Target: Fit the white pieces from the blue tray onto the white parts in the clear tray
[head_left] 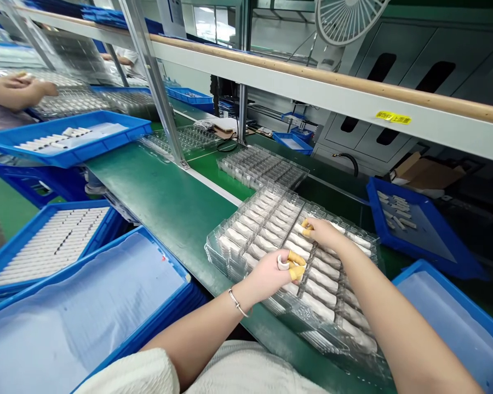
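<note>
A stack of clear plastic blister trays (246, 219) lies on the green belt (168, 202), its pockets filled with several white cylindrical parts (267, 227). My left hand (273, 273), with yellow finger cots and a wrist bracelet, rests on the tray's near side, fingers curled in a pinch over a white part. My right hand (322, 232), also in yellow finger cots, presses down on the tray's middle rows, fingertips pinched at a part.
Blue bins surround me: a paper-lined one (86, 306) at front left, one with white parts (45, 246) beyond it, another (414, 224) at right, a lined one (468, 328) front right. A second blister stack (263, 167) lies farther along. Another person's hands (20, 87) work at far left.
</note>
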Tool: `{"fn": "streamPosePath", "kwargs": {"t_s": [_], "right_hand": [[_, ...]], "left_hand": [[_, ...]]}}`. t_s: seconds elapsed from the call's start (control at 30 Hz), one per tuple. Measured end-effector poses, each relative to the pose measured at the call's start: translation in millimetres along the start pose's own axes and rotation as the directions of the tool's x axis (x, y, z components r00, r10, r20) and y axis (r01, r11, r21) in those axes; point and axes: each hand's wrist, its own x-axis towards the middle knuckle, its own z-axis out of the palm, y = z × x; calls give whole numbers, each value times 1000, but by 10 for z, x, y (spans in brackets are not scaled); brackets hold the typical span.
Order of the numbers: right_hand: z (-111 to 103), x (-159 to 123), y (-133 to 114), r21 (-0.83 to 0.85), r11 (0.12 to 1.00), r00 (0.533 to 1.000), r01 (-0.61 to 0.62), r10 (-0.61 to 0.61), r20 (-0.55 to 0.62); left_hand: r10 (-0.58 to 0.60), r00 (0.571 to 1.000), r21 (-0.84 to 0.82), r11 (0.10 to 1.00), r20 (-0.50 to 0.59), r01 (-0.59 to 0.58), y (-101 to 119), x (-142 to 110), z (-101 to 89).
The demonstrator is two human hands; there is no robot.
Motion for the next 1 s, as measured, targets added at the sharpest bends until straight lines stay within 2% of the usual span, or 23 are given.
{"fn": "streamPosePath", "kwargs": {"t_s": [0.13, 0.23, 0.37, 0.47, 0.57, 0.63, 0.7, 0.73, 0.8, 0.83, 0.9, 0.97, 1.0], "right_hand": [[-23, 115, 81, 56, 998, 996, 9, -14, 90], [-32, 123, 61, 56, 998, 997, 14, -18, 76], [-22, 21, -55, 13, 999, 996, 33, -32, -85], [-31, -113, -191, 14, 999, 973, 33, -29, -228], [-101, -351, -369, 87, 995, 944, 50, -19, -329], [-165, -607, -513, 159, 983, 936, 91, -30, -349], [-214, -925, -665, 264, 951, 943, 162, -71, -324], [-225, -1088, -736, 350, 913, 948, 209, -102, -300], [-218, -1371, -854, 402, 878, 947, 258, -147, -286], [-204, -1476, -896, 390, 879, 940, 274, -159, -301], [-169, -1603, -938, 326, 900, 922, 288, -168, -350], [-151, -1641, -927, 332, 894, 911, 302, -168, -378], [-153, -1645, -904, 360, 879, 906, 313, -163, -390]], "left_hand": [[12, 1000, -13, 1000, 15, -12, -34, 8, -28], [15, 1000, -2, 1000, 28, -14, -57, 13, -52], [18, 999, 6, 1000, 36, -18, -68, 17, -58], [12, 1000, 22, 1000, 25, -13, -84, 19, -49], [-20, 1000, 76, 997, -1, 20, -63, -6, -36], [-19, 999, 211, 977, -34, 25, -4, -42, -22], [48, 997, 471, 882, -60, -14, 76, -80, 1], [98, 994, 607, 793, -53, -46, 114, -95, 19], [200, 980, 794, 597, -5, -118, 163, -112, 65], [237, 971, 841, 520, 22, -146, 171, -116, 93], [288, 954, 882, 425, 82, -204, 161, -121, 150], [297, 946, 884, 397, 132, -248, 144, -132, 189], [296, 944, 873, 411, 147, -265, 140, -141, 196]]}}
